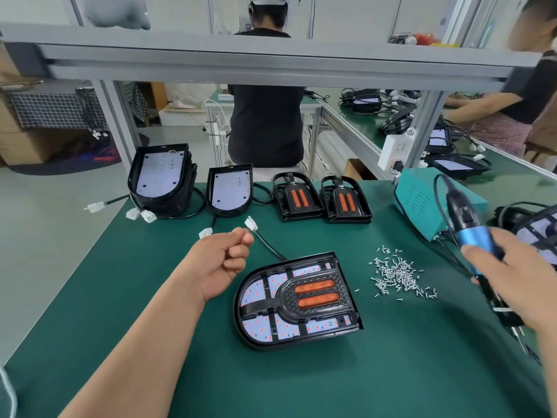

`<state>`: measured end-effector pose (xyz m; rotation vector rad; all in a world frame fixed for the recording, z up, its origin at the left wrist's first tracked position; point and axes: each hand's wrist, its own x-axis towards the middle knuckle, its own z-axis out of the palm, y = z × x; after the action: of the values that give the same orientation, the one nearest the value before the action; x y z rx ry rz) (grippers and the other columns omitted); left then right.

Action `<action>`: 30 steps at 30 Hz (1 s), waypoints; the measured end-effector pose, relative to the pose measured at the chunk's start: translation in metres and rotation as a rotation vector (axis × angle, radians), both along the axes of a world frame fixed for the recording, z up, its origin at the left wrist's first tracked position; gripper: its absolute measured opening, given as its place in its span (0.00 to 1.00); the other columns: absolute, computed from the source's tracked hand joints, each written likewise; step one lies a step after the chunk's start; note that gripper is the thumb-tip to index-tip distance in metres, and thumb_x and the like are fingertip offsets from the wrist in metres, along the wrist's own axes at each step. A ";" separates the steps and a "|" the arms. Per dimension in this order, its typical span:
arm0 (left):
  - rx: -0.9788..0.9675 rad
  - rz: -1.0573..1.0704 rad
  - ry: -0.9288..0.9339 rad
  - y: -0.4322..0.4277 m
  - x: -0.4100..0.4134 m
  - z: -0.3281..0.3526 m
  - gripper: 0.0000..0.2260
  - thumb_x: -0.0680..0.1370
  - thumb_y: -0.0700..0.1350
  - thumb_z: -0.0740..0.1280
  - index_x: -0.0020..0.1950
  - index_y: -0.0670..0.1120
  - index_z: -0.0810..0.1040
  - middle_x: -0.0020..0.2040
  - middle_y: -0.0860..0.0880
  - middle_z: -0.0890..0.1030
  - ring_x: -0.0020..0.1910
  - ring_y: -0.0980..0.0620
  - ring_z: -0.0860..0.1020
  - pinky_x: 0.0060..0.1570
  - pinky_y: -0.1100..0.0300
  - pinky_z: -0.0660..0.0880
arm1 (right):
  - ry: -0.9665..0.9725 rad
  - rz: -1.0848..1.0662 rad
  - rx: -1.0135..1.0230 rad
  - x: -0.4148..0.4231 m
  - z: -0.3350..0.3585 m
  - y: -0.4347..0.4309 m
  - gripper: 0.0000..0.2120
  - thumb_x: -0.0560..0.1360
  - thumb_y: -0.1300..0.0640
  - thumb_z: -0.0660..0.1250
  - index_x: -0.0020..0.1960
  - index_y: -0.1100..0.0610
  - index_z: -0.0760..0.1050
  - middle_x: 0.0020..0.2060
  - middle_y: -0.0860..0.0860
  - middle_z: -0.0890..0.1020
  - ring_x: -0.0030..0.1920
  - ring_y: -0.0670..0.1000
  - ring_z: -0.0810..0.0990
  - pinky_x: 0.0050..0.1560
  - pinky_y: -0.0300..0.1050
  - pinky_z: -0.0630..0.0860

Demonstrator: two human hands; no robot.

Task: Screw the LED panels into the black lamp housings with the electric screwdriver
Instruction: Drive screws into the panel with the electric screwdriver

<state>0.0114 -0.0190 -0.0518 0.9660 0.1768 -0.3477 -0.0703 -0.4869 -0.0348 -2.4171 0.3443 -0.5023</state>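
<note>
As your left hand (223, 263) pinches the thin black cable (269, 247) clear, drive the blue-barrelled electric screwdriver (474, 239) your right hand (518, 285) grips squarely into the black D-shaped lamp housing (301, 342).

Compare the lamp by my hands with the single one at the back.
The near lamp has a black frame with two orange strips over its panel; the back lamp's panel is bare. The near lamp's round end points left, the back lamp's towards you. The left hand pinches the near lamp's cable; the back lamp's lies loose. Both housings are black.
</note>
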 end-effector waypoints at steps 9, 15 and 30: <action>0.144 -0.046 -0.101 -0.002 0.004 -0.011 0.11 0.84 0.37 0.64 0.59 0.35 0.85 0.41 0.48 0.79 0.32 0.57 0.70 0.26 0.67 0.68 | -0.304 0.233 1.240 0.006 0.048 0.068 0.10 0.75 0.50 0.70 0.53 0.53 0.78 0.38 0.50 0.80 0.32 0.48 0.78 0.29 0.40 0.77; 0.269 -0.125 -0.152 -0.008 0.001 -0.012 0.10 0.83 0.32 0.65 0.61 0.36 0.83 0.46 0.46 0.85 0.33 0.56 0.74 0.27 0.67 0.69 | -0.467 0.153 1.571 0.026 0.056 0.120 0.04 0.80 0.60 0.71 0.48 0.56 0.76 0.37 0.49 0.80 0.38 0.49 0.80 0.47 0.44 0.82; 0.390 -0.240 -0.229 -0.032 -0.010 -0.013 0.07 0.82 0.40 0.71 0.54 0.47 0.89 0.50 0.45 0.88 0.45 0.49 0.85 0.49 0.56 0.83 | -0.576 0.221 1.833 0.069 0.038 0.216 0.05 0.78 0.60 0.74 0.52 0.56 0.79 0.37 0.49 0.78 0.35 0.49 0.77 0.43 0.44 0.77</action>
<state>0.0014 -0.0512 -0.0650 1.4092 -0.0859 -0.4280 -0.0014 -0.2710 0.0032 -0.4860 0.1193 -0.4105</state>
